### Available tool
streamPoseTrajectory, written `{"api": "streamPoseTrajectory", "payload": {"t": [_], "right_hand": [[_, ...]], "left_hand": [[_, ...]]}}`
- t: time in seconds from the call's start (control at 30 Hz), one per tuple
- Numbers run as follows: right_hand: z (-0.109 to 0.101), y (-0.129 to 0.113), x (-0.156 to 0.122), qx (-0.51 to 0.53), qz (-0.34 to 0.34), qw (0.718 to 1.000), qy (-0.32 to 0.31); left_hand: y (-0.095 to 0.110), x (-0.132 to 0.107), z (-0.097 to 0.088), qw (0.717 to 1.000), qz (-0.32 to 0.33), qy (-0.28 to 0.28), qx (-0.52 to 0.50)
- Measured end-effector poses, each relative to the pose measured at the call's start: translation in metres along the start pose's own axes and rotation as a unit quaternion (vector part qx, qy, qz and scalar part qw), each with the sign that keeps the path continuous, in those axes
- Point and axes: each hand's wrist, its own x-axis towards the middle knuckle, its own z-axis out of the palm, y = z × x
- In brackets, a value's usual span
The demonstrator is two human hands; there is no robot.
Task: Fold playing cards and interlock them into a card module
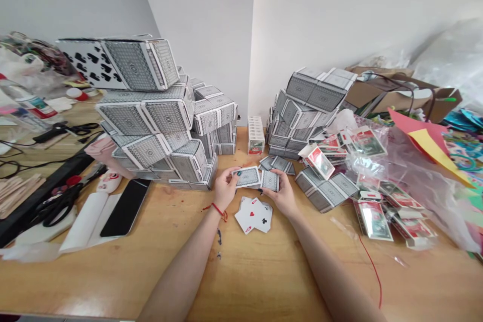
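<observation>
- Left-held card [248, 177] and right-held card [270, 180] are side by side, patterned backs up, in the two hands above the table [260, 271]; their near edges meet or overlap midway between the grips, and whether more cards lie beneath is hidden.
- To handle them well, I would support each from below, level the two surfaces and let the inner edges find each other before any pressure; pushing hard would likely bow the thin stock.
- Light, even pressure near the outer ends seems best, leaving the shared edge free to see.
- The left hand [225, 185] is pinched closed on its card, with the thumb lying across the patterned back and the fingers mostly hidden beneath.
- The right hand [281, 193] is likewise closed on its card at the outer and near edges; the finger gap is only about a card's thickness, as far as shows.
- Just nearer the body than the grips, between the wrists, the face-up cards [253, 215] lie fanned, apart from both palms.
- Just beyond the right hand lie loose backed cards [284, 165]; farther beyond the grips stands a row of card boxes [255, 136].
</observation>
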Motion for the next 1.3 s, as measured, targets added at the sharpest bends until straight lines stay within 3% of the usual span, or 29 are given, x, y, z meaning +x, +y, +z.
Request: {"api": "streamPoseTrajectory", "payload": {"t": [0.17, 0.33, 0.5, 0.7, 0.9, 1.3], "right_hand": [[0.0013, -0.0015, 0.0, 0.018, 0.003, 1.0, -0.004], [0.002, -0.0007, -0.0006, 0.024, 0.01, 1.0, -0.016], [-0.0011, -0.0011, -0.0006, -0.066, -0.034, 0.997, -0.004], [-0.0041, -0.0029, -0.0026, -0.091, -0.018, 0.99, -0.11], [-0.0029, -0.0007, -0.0051, -0.089, -0.021, 0.989, -0.115], [-0.0019, -0.0089, -0.004, -0.124, -0.053, 0.979, -0.153]], "left_hand": [[-0.0001, -0.0009, 0.001, 1.0, 0.01, 0.0, 0.01], [-0.0014, -0.0014, 0.0022, 0.998, 0.017, -0.043, 0.032], [-0.0007, -0.0011, 0.0011, 0.997, 0.023, -0.062, 0.045], [0.0039, -0.002, -0.0006, 0.993, 0.033, -0.083, 0.081], [0.0077, -0.0003, -0.0022, 0.983, 0.061, -0.135, 0.106], [0.0081, 0.0018, -0.0056, 0.983, 0.046, -0.137, 0.115]]}}
